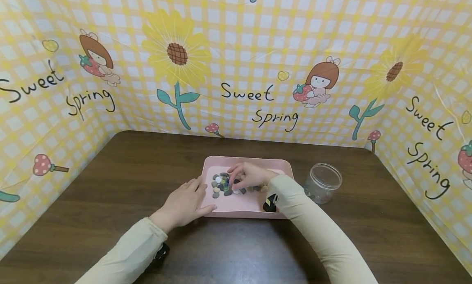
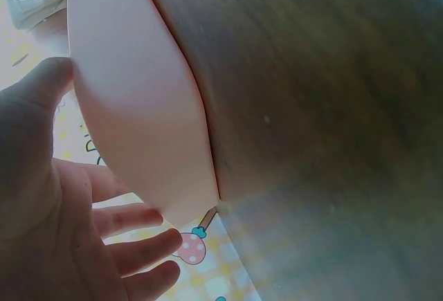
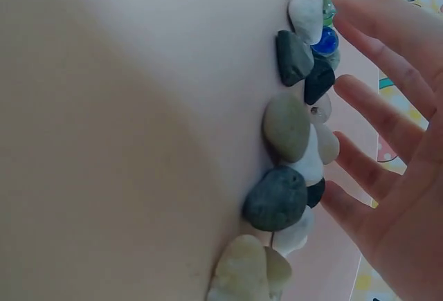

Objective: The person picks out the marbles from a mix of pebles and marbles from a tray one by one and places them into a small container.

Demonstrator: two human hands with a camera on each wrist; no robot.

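A pink tray (image 1: 239, 206) holds a spread of grey, black and white pebbles (image 1: 216, 190) with shiny glass beads among them. My left hand (image 1: 182, 204) rests at the tray's left end, its fingers along the side wall and its thumb over the front rim. Over the pebbles reaches my right hand (image 1: 252, 175), fingers pointing down and apart. In the right wrist view its fingertips are right at the stones, close to a blue glass bead (image 3: 325, 40) and greenish ones. No stone shows held between those fingers.
A clear round jar (image 1: 323, 179), without a lid, stands right of the tray, with some small pieces near its bottom. The brown wooden table (image 1: 236, 251) is enclosed at the back and sides by a yellow checked cloth (image 1: 243, 58).
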